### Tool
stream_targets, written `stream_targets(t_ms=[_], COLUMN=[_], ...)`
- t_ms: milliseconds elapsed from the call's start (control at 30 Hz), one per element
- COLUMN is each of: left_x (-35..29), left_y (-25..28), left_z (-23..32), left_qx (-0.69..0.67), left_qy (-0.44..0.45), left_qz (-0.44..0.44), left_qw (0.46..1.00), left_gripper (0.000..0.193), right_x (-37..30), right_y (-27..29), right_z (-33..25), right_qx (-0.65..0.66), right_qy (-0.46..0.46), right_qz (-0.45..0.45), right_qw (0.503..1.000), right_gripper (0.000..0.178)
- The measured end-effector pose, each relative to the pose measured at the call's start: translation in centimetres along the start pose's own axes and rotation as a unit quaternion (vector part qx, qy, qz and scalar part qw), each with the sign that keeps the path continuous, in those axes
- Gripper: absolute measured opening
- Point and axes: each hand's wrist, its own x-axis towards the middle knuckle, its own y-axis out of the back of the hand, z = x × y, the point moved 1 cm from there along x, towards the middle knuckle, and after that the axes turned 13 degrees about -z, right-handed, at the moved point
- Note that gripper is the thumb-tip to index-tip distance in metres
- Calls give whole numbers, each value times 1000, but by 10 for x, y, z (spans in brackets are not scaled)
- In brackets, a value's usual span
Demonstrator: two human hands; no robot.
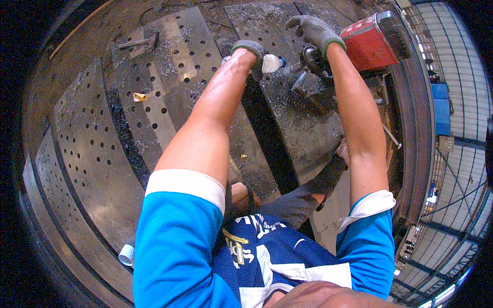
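My left hand [250, 55], in a grey knit glove with a green cuff, is closed around a clear-white plastic bottle [271, 63]. The bottle lies on its side in my grip, its blue cap pointing right. My right hand [314, 31], gloved the same way, is raised with its fingers apart and nothing visible in them. Just below it is a round black machine part [313, 57]. Beside that hand, on the right, stands a red box-shaped machine [362, 43] with a dark end. The palm side of my right hand is hidden.
Perforated steel plates [87, 149] scattered with metal shavings spread below me, split by dark slots. A hammer [139, 43] lies at the far left. Nearby are a crumpled yellow scrap [140, 97], a white cup [126, 255] and a metal rod [392, 136]. Steel beams [413, 123] run along the right.
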Motion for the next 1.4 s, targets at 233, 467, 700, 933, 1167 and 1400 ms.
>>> stream_targets(t_ms=[233,467,700,933,1167,1400], left_x=[-4,-37,-41,-33,-10,-16], left_y=[-5,16,18,18,6,10], left_z=[-23,3,1,13,10,6], left_qx=[21,-2,32,55,45,3], left_qy=[4,50,59,39,35,50], left_qz=[-5,-38,-70,-51,-41,-45], left_qw=[1000,998,995,996,998,998], left_gripper=[46,45,44,40,39,44], right_x=[7,4,-2,3,1,5], right_y=[5,3,2,-1,-9,-5], right_z=[-21,-10,-28,-1,10,3], right_qx=[-43,-71,-94,-123,11,12], right_qy=[23,42,46,23,-5,-15], right_qz=[-7,-8,33,34,16,-10], right_qw=[999,997,994,992,1000,1000], right_gripper=[34,36,51,48,40,33])
